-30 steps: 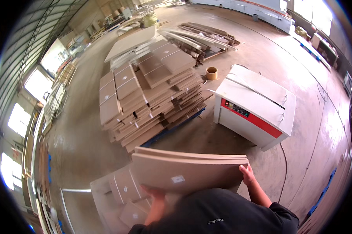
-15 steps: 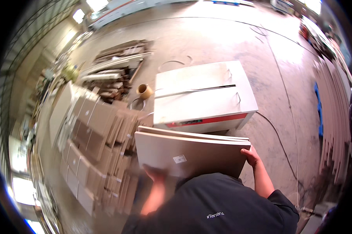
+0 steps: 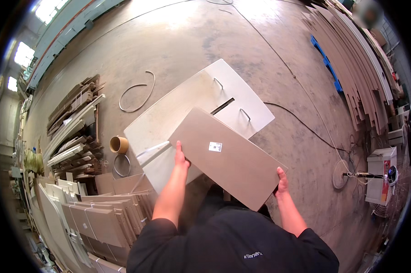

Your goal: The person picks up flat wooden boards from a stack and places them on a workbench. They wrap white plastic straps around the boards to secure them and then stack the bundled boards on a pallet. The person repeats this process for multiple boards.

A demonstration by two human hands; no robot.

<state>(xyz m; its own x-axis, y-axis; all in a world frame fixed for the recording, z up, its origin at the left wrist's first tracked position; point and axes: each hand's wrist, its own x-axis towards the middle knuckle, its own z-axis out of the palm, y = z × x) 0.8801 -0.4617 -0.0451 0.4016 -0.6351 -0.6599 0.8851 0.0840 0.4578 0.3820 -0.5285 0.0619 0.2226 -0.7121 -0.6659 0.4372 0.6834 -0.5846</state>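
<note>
Board (image 3: 230,161), flat brown rectangle, white label (image 3: 215,146)

The board (image 3: 235,166) looks like smooth, matt wood; its label (image 3: 215,147), like paper. The machine top (image 3: 182,102) seems painted metal. The shirt (image 3: 232,236) is matt cloth, and the floor (image 3: 182,41) is slightly glossy.

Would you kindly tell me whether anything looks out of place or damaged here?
A strap-like strip lies loosely curled on the floor beside the white machine; it looks stray rather than stowed. The held board shows no obvious damage on top.
</note>
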